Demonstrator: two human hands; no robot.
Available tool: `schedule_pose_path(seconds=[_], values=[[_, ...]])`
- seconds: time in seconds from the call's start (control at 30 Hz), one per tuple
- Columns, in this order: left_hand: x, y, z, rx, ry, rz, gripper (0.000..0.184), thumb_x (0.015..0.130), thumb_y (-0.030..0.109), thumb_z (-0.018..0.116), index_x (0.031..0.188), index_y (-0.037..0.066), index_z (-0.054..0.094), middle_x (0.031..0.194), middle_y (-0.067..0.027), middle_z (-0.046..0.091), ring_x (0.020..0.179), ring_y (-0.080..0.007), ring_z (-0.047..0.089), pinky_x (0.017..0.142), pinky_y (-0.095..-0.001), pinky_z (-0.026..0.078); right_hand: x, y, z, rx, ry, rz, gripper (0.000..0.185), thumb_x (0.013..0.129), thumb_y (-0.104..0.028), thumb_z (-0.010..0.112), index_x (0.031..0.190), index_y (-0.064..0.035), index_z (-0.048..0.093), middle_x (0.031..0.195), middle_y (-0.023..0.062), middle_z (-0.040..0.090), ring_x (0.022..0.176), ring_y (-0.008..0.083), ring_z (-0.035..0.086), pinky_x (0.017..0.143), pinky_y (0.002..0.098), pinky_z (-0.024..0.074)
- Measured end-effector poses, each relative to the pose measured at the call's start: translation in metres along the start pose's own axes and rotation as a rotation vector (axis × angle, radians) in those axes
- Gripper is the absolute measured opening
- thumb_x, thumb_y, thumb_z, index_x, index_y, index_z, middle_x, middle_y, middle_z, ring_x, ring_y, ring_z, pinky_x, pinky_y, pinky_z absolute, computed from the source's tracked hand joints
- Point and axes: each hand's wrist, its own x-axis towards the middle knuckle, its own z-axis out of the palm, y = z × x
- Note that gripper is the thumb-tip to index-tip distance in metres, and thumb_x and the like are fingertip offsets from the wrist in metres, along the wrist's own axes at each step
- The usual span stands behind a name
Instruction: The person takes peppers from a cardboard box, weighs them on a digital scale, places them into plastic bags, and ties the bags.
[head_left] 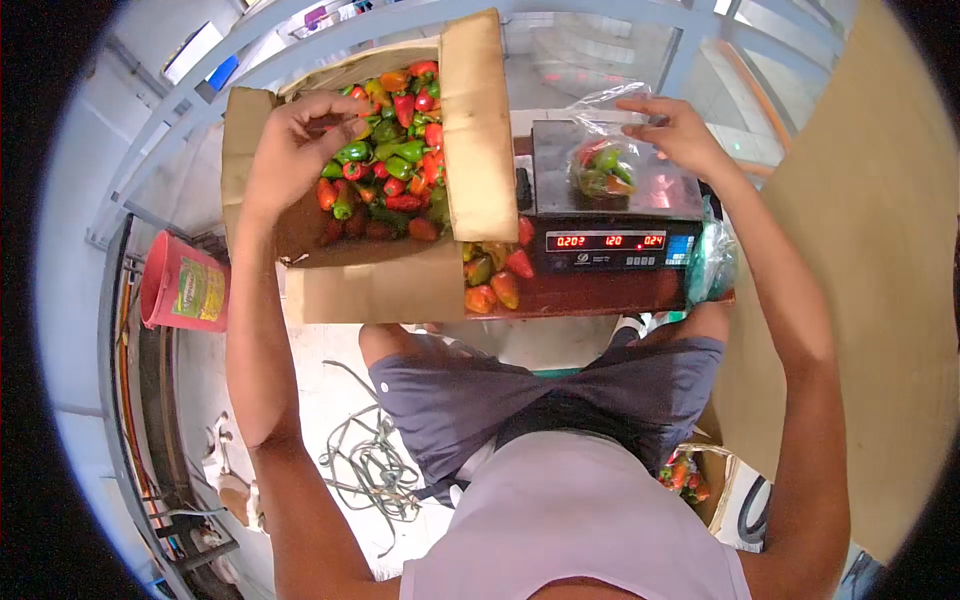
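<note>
My left hand reaches over the cardboard box, its thumb and forefinger apart above the peppers; I see nothing held for certain. Small red, green and orange peppers fill much of the box. On the right, my right hand has its fingers at the top of a clear plastic bag and holds it up. Several green and reddish peppers sit inside the bag, which stands on the digital scale. Red digits glow on the scale's display.
More peppers lie on the reddish-brown tabletop between box and scale. A green plastic bundle hangs beside the scale. A red bucket stands left. Tangled cord lies on the floor. Another pepper container is low right.
</note>
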Motion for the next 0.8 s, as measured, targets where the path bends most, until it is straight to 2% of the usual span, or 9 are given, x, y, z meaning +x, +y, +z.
schedule_pose_path(seconds=[0.1,0.2,0.3,0.4,0.5,0.53,0.63,0.7,0.8], values=[[-0.007,-0.013,-0.010,0.093,-0.006,-0.032,0.019,0.091,-0.004,0.061,0.109,-0.004,0.068,0.098,-0.0028,0.071,0.092,-0.0090,0.063,0.084,-0.0251,0.051,-0.001,-0.009,-0.008,0.031,0.045,0.028,0.038,0.085,-0.026,0.075,0.122,-0.0160,0.071,0.133,0.0142,0.061,0.083,0.0175,0.067,0.058,0.0296,0.0511],[-0.011,-0.016,-0.012,0.106,-0.030,-0.060,0.019,0.091,-0.003,0.062,0.109,-0.003,0.068,0.100,-0.0032,0.071,0.093,-0.0097,0.064,0.085,-0.0250,0.051,0.002,-0.013,-0.015,-0.027,0.096,-0.015,0.039,0.084,-0.028,0.077,0.122,-0.0195,0.071,0.136,0.0151,0.059,0.087,0.0190,0.067,0.065,0.0300,0.0522],[-0.009,-0.014,-0.008,0.115,-0.031,-0.107,0.018,0.091,0.000,0.065,0.108,0.000,0.071,0.104,-0.0043,0.071,0.097,-0.0099,0.062,0.088,-0.0265,0.050,0.000,-0.027,-0.023,-0.017,0.047,0.025,0.044,0.081,-0.022,0.079,0.125,-0.0200,0.070,0.147,0.0139,0.048,0.091,0.0138,0.062,0.068,0.0261,0.0497],[-0.001,-0.005,0.003,0.082,-0.036,-0.060,0.021,0.089,0.000,0.067,0.109,0.000,0.070,0.104,-0.0039,0.071,0.098,-0.0111,0.063,0.088,-0.0269,0.050,0.004,-0.012,-0.022,-0.152,0.001,-0.199,0.048,0.074,-0.016,0.083,0.121,-0.0169,0.072,0.141,0.0149,0.054,0.098,0.0186,0.063,0.081,0.0312,0.0509],[0.012,0.011,0.030,0.075,-0.055,-0.001,0.023,0.087,0.000,0.068,0.110,0.000,0.070,0.104,-0.0047,0.070,0.099,-0.0122,0.063,0.088,-0.0269,0.050,0.006,-0.003,-0.019,-0.304,-0.091,-0.302,0.047,0.069,-0.010,0.083,0.115,-0.0111,0.073,0.127,0.0157,0.063,0.098,0.0231,0.064,0.091,0.0348,0.0492],[0.017,0.020,0.042,0.115,-0.079,0.045,0.024,0.086,0.000,0.070,0.110,0.000,0.070,0.103,-0.0056,0.070,0.097,-0.0123,0.064,0.087,-0.0270,0.051,0.006,-0.004,-0.014,-0.310,-0.038,-0.343,0.037,0.070,-0.015,0.082,0.105,-0.0084,0.075,0.105,0.0153,0.069,0.086,0.0258,0.066,0.079,0.0361,0.0542],[0.030,0.044,0.081,0.090,-0.187,0.092,0.022,0.085,-0.001,0.070,0.107,0.001,0.069,0.096,-0.0074,0.071,0.088,-0.0114,0.066,0.078,-0.0274,0.053,-0.001,-0.019,-0.016,-0.339,-0.049,-0.189,0.037,0.070,-0.009,0.082,0.106,-0.0060,0.074,0.106,0.0154,0.069,0.088,0.0253,0.067,0.080,0.0344,0.0531],[0.041,0.057,0.101,0.069,-0.239,0.143,0.019,0.087,0.004,0.069,0.106,0.002,0.070,0.093,-0.0080,0.071,0.086,-0.0147,0.067,0.077,-0.0293,0.054,-0.005,-0.019,-0.017,-0.378,-0.056,-0.209,0.037,0.071,-0.010,0.082,0.107,-0.0060,0.073,0.102,0.0155,0.070,0.084,0.0245,0.067,0.076,0.0344,0.0535],[0.074,0.068,0.140,0.182,-0.111,0.421,0.017,0.086,0.008,0.068,0.102,0.004,0.071,0.092,-0.0112,0.071,0.085,-0.0229,0.069,0.077,-0.0330,0.055,-0.007,-0.017,-0.018,-0.340,-0.076,-0.190,0.038,0.071,-0.011,0.082,0.108,-0.0057,0.073,0.098,0.0158,0.070,0.080,0.0234,0.066,0.074,0.0345,0.0538]])
